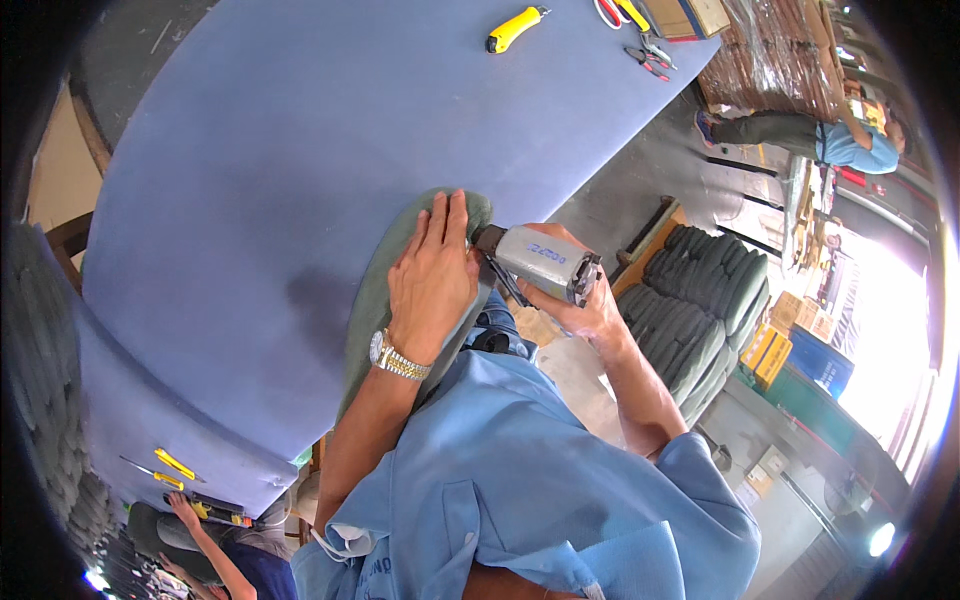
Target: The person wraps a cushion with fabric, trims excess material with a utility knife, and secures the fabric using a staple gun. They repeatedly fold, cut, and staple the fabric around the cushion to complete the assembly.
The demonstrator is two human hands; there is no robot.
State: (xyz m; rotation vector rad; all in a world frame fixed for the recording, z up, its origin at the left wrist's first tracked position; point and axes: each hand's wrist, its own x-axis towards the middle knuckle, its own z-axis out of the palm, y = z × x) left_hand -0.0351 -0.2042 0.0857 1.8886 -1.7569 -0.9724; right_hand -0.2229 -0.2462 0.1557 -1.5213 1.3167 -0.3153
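A long, dark green padded cushion (374,300) stands tilted at the near edge of the blue-covered table. My left hand (432,280) lies on it with the fingers stretched out, pressing against its upper face. A metal watch (398,358) is on that wrist. My right hand (585,312) is wrapped round a grey staple gun (545,258) with a dark nose. The nose points left and meets the cushion's edge beside my left fingertips. Where it touches, the exact contact is hidden.
On the blue table (250,150) lie a yellow utility knife (515,30) and pliers (648,63) at the far side. Green cushions (690,310) are stacked to the right. A co-worker's hand (183,508) rests at the table's lower-left end; another person (860,150) stands far right.
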